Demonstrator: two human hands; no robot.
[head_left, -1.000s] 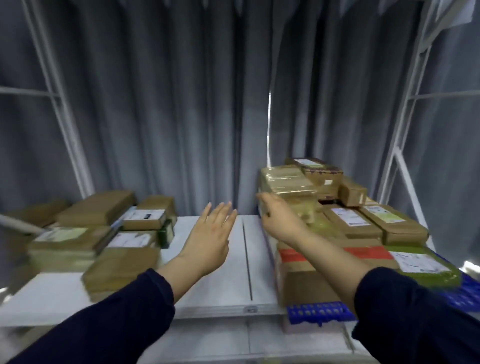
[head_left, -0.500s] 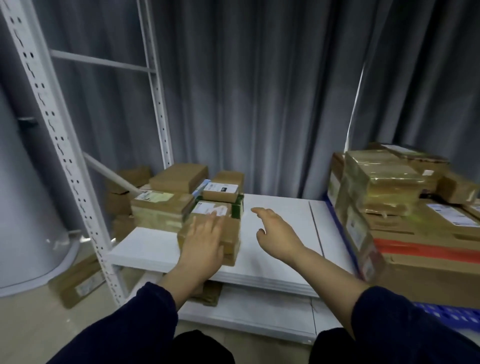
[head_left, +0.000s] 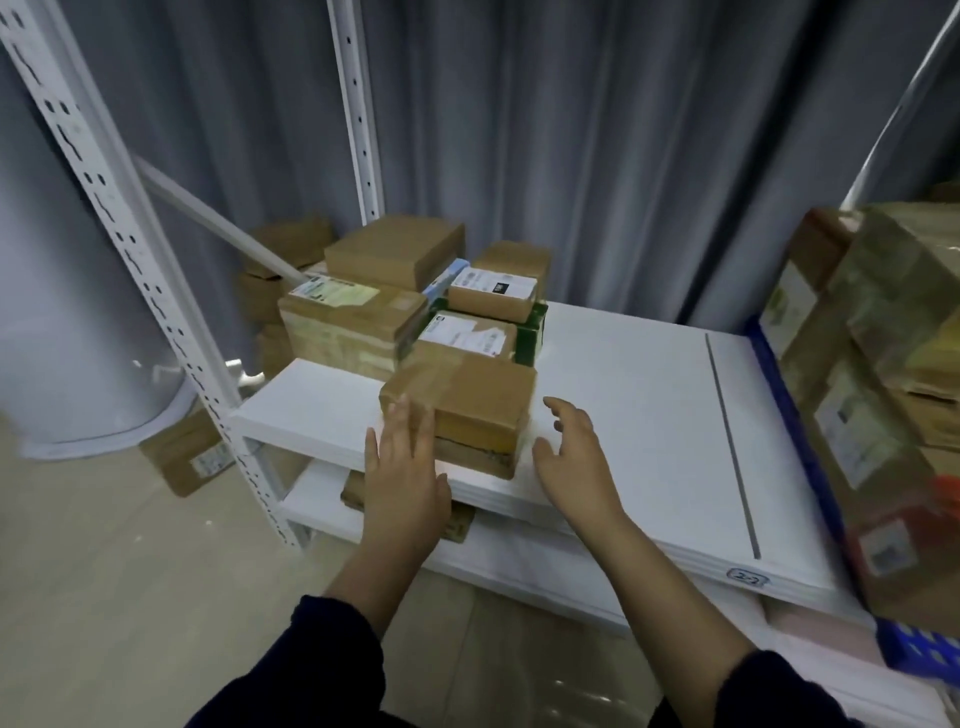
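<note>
As I look down from the head camera, I log by size: a white shelf (head_left: 639, 395), the upper board of a steel rack; a taped parcel pile (head_left: 883, 332) along its right edge; a cluster of labelled cartons (head_left: 358, 322) at its back left corner; one plain brown box (head_left: 470, 402) at the shelf's front edge, just before that cluster. Hands: my left hand (head_left: 402, 483), fingers straight, lies against the box's near left corner; my right hand (head_left: 574, 457), fingers loosely spread, sits just beside its right end, gripping nothing.
</note>
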